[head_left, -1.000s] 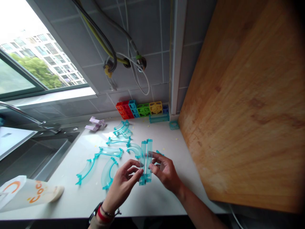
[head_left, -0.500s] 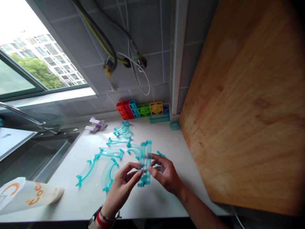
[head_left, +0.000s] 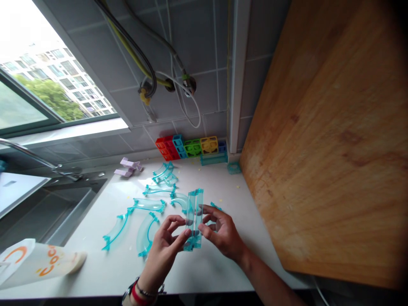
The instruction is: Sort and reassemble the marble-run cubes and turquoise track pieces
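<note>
Two straight translucent teal track pieces stand side by side between my hands, above the white counter (head_left: pixel 219 272). My left hand (head_left: pixel 167 242) pinches the left track piece (head_left: pixel 191 208) between thumb and fingers. On the other side, my right hand (head_left: pixel 219 229) grips the right track piece (head_left: pixel 199 212) the same way. A narrow gap runs between the two pieces; whether they touch at their ends, I cannot tell. Left of them lie several loose teal pieces, among them a curved track piece (head_left: pixel 145 233) and a wavy one (head_left: pixel 116 231).
Red blocks (head_left: pixel 167 148), green blocks (head_left: pixel 193 147) and yellow blocks (head_left: pixel 209 145) line the wall. Lilac parts (head_left: pixel 129 166) lie near the sink (head_left: pixel 63 204). A drink cup (head_left: pixel 44 261) stands at the left front. A large wooden board (head_left: pixel 321 148) leans on the right.
Almost everything stays the same. Both hands keep their hold, and the two track pieces tilt very slightly; the whole view shifts a little.
</note>
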### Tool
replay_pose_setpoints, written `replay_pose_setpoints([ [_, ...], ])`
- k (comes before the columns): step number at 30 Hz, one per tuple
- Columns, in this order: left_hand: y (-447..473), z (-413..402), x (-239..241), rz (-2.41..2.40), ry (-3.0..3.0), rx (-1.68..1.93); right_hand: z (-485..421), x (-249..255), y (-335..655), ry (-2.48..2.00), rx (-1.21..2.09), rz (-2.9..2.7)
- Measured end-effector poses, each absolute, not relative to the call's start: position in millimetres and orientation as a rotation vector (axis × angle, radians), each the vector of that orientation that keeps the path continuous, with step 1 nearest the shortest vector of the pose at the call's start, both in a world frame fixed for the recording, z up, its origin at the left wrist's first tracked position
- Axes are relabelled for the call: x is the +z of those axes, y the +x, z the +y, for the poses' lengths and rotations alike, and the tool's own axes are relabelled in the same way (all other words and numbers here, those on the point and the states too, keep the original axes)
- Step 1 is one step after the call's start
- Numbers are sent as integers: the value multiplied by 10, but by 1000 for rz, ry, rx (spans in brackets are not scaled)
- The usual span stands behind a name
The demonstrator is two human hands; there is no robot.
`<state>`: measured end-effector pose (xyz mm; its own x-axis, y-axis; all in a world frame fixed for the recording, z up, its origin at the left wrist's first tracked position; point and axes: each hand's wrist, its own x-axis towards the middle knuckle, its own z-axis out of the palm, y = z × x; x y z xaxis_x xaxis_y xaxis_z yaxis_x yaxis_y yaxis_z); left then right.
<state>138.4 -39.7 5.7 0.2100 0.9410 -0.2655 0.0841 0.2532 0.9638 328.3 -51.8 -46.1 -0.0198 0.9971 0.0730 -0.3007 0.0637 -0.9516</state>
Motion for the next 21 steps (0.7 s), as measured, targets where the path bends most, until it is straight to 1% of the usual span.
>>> replay_pose_setpoints([
  [6,1395,-405,117,1173,966,911,-498,-484,3273,-921,1300,-958],
  [11,1384,-410,110,1190,1053,854,-510,-449,3288,-963,1247,-1080],
  [21,1357,-425,63,1282,1075,814,-503,-430,3317,-940,1294,-1161],
])
